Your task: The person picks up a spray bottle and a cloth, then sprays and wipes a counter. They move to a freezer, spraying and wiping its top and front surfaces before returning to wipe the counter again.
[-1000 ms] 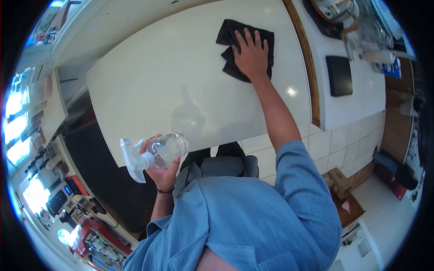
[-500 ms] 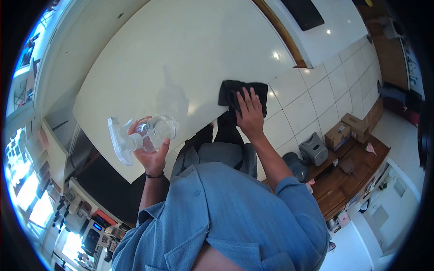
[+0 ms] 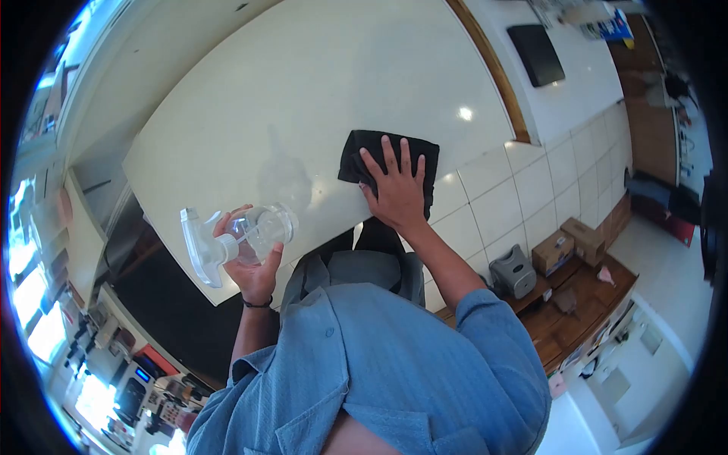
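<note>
A clear spray bottle [image 3: 262,230] with a white nozzle lies in my left hand [image 3: 254,265], its fingers and thumb wrapped round the bottle's body. The bottle is held sideways above the white table [image 3: 318,83], nozzle toward the left. My right hand [image 3: 396,189] presses flat on a folded black cloth [image 3: 356,155] with its fingers spread. The cloth lies at the table's near edge, and part of it reaches past that edge.
A black flat object [image 3: 535,54] lies on a white surface beyond the wooden strip at the right. Cardboard boxes [image 3: 553,252] and a grey stool [image 3: 513,271] stand past the tiled floor. Dark panels are below the table at left.
My right hand has moved a little left with the black cloth, its fingers now spread wider. The left hand still holds the bottle. The view has shifted slightly.
</note>
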Demonstrator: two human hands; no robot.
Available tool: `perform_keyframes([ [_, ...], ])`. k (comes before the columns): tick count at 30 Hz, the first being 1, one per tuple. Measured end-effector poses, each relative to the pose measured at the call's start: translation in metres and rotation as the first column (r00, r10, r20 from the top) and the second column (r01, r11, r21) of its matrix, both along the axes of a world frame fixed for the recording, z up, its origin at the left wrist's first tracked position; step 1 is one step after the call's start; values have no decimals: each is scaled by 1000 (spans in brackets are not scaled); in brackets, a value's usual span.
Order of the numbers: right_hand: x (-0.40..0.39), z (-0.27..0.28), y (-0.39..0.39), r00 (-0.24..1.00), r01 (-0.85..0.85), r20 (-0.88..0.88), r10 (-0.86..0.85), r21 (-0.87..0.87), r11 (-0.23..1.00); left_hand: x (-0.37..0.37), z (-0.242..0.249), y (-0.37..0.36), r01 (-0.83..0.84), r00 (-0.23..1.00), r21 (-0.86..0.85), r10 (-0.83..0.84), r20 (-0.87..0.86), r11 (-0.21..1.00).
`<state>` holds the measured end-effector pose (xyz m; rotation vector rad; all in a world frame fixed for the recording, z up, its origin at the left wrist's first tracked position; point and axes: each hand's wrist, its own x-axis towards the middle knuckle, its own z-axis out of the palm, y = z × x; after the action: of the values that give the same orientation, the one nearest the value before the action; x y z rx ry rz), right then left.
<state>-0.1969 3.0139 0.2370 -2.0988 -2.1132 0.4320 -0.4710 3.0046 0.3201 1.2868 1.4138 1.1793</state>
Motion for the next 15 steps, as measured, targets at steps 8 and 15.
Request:
perform_keyframes([
  [8,-25,-16,137,993,-109,57,100,185,977,-26,-7,-16,-201,979,-28,200,-34,979],
  [15,-58,-52,297,983,-159,127,130,254,954,-48,-1,-38,-370,923,-16,366,-115,929],
])
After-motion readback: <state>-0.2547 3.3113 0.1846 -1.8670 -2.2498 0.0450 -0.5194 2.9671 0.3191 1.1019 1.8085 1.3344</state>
